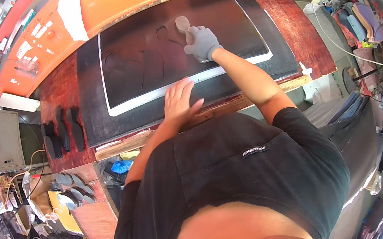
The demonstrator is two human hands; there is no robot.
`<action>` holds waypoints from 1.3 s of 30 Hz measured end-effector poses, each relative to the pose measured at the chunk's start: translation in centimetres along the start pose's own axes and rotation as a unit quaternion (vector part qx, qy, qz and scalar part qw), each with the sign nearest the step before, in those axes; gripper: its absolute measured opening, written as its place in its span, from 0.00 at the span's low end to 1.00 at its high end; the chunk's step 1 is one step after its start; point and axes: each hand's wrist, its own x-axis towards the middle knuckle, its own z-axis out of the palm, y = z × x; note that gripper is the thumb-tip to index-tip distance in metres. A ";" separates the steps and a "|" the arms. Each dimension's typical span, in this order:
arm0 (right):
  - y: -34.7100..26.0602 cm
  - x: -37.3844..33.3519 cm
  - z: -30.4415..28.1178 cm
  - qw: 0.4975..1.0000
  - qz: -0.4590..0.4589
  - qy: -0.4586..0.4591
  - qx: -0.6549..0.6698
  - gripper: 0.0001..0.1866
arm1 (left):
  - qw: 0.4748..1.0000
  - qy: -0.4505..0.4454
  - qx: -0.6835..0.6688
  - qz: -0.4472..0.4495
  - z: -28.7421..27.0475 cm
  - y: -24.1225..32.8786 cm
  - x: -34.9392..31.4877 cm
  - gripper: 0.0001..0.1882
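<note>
A black sheet (pixel 218 31) lies on a white board (pixel 158 93), and several sole-shaped outlines are cut into its left half. My right hand (pixel 203 44), in a grey glove, grips the lower end of a pale sole-shaped cutting die (pixel 182 24). The die lies flat against the sheet, right of the cut outlines; my palm and fingers hide part of it. My bare left hand (pixel 179 100) is at the near edge of the board, fingers stretched out and thumb apart, holding nothing.
An orange machine beam (pixel 124 3) spans the far side of the worktable. Stacked black soles (pixel 75 128) lie on the red-brown tabletop (pixel 61 89) at left. A grey metal box (pixel 4 140) stands beyond them. Piled material (pixel 358 27) is at far right, with a white cable (pixel 338 43) nearby.
</note>
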 end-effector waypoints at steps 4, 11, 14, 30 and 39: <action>2.9 -1.4 -1.3 0.909 0.097 -0.055 0.402 0.23 | 0.995 -0.013 0.083 0.058 2.0 0.5 2.0 0.32; 5.4 -5.2 -3.0 0.993 0.068 0.034 0.093 0.33 | 0.993 0.025 0.098 0.064 4.1 0.2 0.0 0.28; 4.5 -5.7 -2.9 0.997 0.009 0.023 -0.067 0.34 | 0.992 0.045 0.095 0.069 4.2 0.0 -0.1 0.28; 8.2 -8.5 -4.2 0.972 0.025 0.222 0.075 0.26 | 0.991 0.063 0.080 0.087 4.5 -0.4 1.0 0.23; 8.7 -17.5 -3.9 0.986 -0.058 0.150 0.041 0.08 | 0.988 0.080 0.092 0.098 5.5 -5.6 6.5 0.18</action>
